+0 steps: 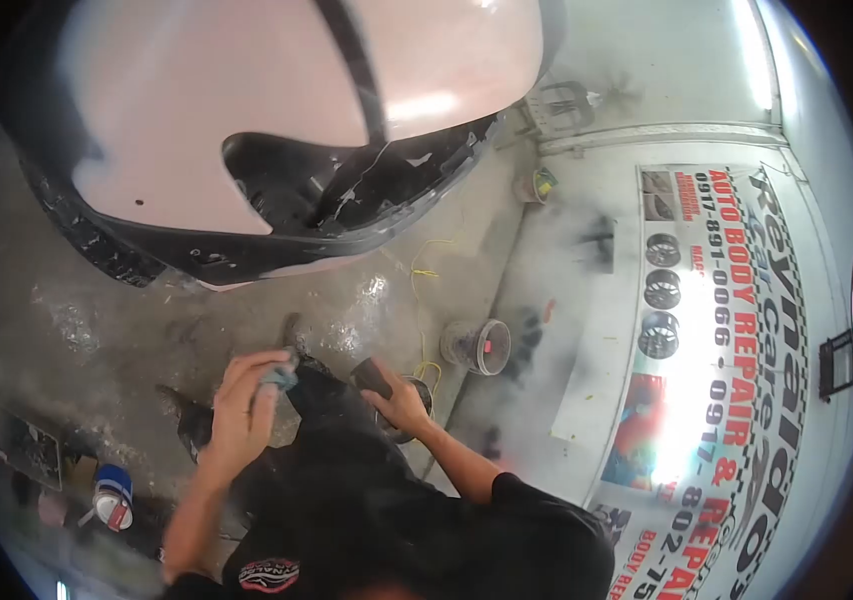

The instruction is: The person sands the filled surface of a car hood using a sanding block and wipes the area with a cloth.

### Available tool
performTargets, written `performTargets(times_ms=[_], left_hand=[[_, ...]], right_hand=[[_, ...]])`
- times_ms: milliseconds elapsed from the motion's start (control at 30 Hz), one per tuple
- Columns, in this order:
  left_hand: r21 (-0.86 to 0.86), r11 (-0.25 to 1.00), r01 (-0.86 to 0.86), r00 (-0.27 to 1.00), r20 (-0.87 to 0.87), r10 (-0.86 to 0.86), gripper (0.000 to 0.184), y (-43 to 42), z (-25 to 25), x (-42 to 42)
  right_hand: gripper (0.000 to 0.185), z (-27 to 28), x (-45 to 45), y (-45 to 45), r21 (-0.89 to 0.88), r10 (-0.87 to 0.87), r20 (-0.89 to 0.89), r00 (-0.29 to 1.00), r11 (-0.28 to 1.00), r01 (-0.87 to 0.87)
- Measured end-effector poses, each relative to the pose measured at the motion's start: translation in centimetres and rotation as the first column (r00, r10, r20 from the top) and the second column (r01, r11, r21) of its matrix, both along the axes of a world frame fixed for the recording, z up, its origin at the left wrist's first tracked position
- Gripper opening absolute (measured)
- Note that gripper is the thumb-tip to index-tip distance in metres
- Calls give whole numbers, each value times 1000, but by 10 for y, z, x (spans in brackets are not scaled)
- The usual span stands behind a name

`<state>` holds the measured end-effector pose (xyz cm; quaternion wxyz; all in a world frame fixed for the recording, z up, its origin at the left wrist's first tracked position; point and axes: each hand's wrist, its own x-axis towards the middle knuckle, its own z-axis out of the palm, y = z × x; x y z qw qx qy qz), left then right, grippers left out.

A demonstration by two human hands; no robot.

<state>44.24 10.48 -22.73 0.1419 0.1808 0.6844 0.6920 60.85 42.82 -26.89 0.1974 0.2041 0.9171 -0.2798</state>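
Near the middle of the view, my left hand (245, 405) holds a small crumpled blue-green cloth (279, 376) between thumb and fingers. To its right, my right hand (405, 405) is closed around a dark, flat block (373, 378), just above a dark round container (419, 393) that it partly hides. Both hands are in front of my dark clothing and legs. Beyond them is a car body (207, 90) with pinkish primer, dark edges and an open black recess at its lower corner. Neither hand touches the car.
A clear bucket (477, 347) stands beside the wall, with a yellow cord (425, 272) on the wet floor nearby. Another bucket (535, 186) is farther back. A blue and white can (114, 496) stands at lower left. A printed banner (717, 380) covers the right wall.
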Motion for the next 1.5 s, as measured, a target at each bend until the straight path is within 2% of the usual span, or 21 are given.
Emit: performTargets(times_ms=[67,133,233,300,367,433,500,567,667,767,800,833,967,1000,1067,1100,1233,1300,1367,1433,1500], left_hand=[[129,972,-198,910,393,133,26,-13,-52,36],[225,875,-428,704,691,166,31,-29,-106,65],[311,667,-677,470,880,67,36,-57,-131,77],[296,640,-710,464,879,109,35,-71,-136,79],[218,686,-694,508,824,252,34,-81,-121,73],[217,782,-584,672,669,316,34,-90,-76,49],[147,855,-498,819,404,407,33,-85,-8,9],[22,898,-440,896,-53,440,33,-78,73,-42],[72,849,-523,661,-594,458,33,-33,195,-130],[27,763,-645,341,-884,320,31,25,283,-227],[59,731,-680,151,-964,219,31,33,290,-282],[23,717,-697,142,-975,169,32,46,294,-318],[-148,632,-761,212,-977,27,34,69,261,-397],[-173,574,-800,203,-979,-11,33,76,257,-389],[-174,539,-824,211,-977,8,32,83,253,-382],[-181,533,-826,207,-978,-11,31,82,250,-380],[-164,445,-881,162,-986,-41,30,84,255,-381],[-157,467,-870,152,-987,-48,29,89,257,-378],[-146,494,-857,142,-989,-45,30,85,256,-383],[-161,508,-846,154,-986,-57,30,79,250,-386],[-169,507,-845,154,-985,-71,31,78,251,-388]], right_hand=[[75,-9,6,-11,29,63,47,997,998,-64],[76,-14,2,-22,53,107,105,989,992,-113],[77,-8,-8,-37,51,109,171,979,992,-119],[78,-11,-7,-42,-16,65,147,987,998,-63],[76,-13,-14,-38,59,-26,-26,999,998,27],[75,-10,-41,-31,136,-43,-300,953,987,88],[72,26,-103,-17,116,-126,-588,799,964,238],[70,82,-170,-9,14,-195,-791,580,942,336],[74,156,-256,-1,5,-75,-956,283,963,271],[80,200,-311,-21,77,20,-971,240,971,228],[83,199,-320,-28,125,49,-946,319,967,224],[85,195,-326,-32,236,172,-941,293,951,199],[75,198,-358,13,237,182,-953,242,946,222],[68,215,-381,42,286,169,-911,375,916,282],[64,234,-438,112,292,114,-903,414,870,397],[71,269,-451,132,116,-121,-836,535,914,390],[61,238,-442,116,197,53,-937,345,897,397],[63,200,-387,44,385,231,-890,393,842,378],[67,183,-327,-8,226,193,-946,259,969,103],[68,186,-343,19,324,298,-934,198,939,114],[65,214,-389,72,241,163,-928,336,948,206]])
